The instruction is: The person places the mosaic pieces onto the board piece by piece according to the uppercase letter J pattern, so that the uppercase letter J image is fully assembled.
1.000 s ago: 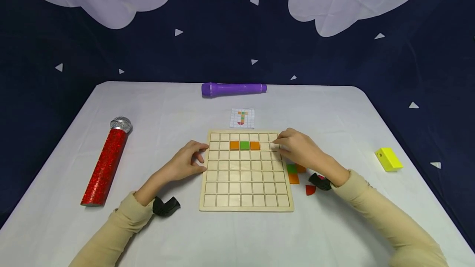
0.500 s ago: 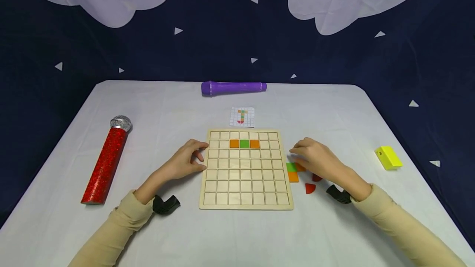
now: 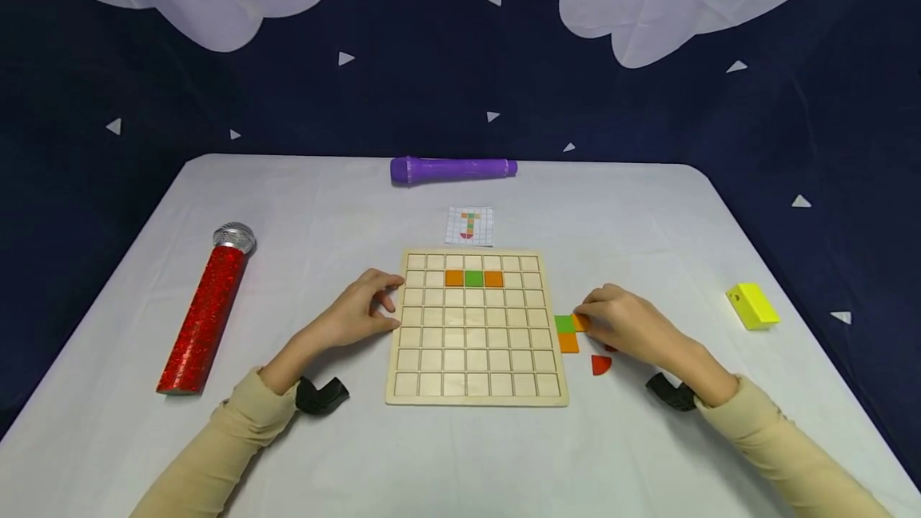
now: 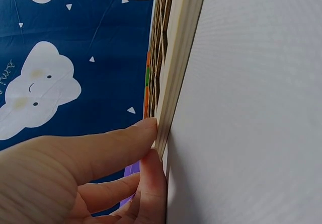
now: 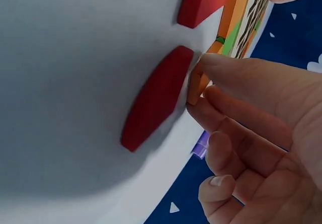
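Observation:
A wooden grid board (image 3: 476, 342) carries an orange tile (image 3: 454, 278), a green tile (image 3: 474, 278) and another orange tile (image 3: 493, 278) side by side in its second row from the top. The left hand (image 3: 354, 314) touches the board's left edge with thumb and fingertips. Right of the board, the right hand (image 3: 633, 326) pinches an orange tile (image 3: 580, 323) between thumb and finger, beside a loose green tile (image 3: 564, 324) and an orange one (image 3: 568, 342). In the right wrist view that pinched tile (image 5: 197, 85) lies near a red piece (image 5: 158, 98).
A small card (image 3: 469, 226) with a J-shaped pattern lies behind the board, and a purple microphone (image 3: 455, 171) behind that. A red microphone (image 3: 205, 318) is at the left, a yellow block (image 3: 752, 307) at the right. A red quarter-round piece (image 3: 600, 364) lies near the right hand.
The right hand has moved from the board's upper right to the loose tiles at the right and now pinches an orange one. The left hand has stayed at the board's edge.

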The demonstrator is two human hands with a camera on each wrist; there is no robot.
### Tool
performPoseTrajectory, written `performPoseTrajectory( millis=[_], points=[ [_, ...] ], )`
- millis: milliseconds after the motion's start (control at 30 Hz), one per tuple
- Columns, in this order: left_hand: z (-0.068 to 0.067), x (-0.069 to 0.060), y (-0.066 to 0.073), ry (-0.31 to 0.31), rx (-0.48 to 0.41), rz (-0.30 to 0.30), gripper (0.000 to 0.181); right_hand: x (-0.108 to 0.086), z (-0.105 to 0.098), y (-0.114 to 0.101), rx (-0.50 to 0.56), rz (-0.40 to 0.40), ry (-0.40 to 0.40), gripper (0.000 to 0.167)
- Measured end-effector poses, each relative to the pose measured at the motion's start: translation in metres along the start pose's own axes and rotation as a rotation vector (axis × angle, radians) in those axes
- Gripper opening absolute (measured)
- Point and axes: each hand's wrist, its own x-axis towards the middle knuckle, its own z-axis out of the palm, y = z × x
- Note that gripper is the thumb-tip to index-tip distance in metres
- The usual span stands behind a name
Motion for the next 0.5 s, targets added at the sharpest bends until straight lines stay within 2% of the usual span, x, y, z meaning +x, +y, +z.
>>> performPoseTrajectory(
  millis=[167, 500],
  points=[
    [0.0, 0.0006, 0.0003, 0.006, 0.0, 0.003, 0.06, -0.0017, 0.0004, 0.0011, 0.004, 0.022, -0.02, 0.028],
    [0.0001, 0.0, 0.0017, 0.007, 0.002, -0.012, 0.06, 0.0014, 0.0002, 0.0021, -0.016, 0.003, 0.005, 0.024]
  ],
)
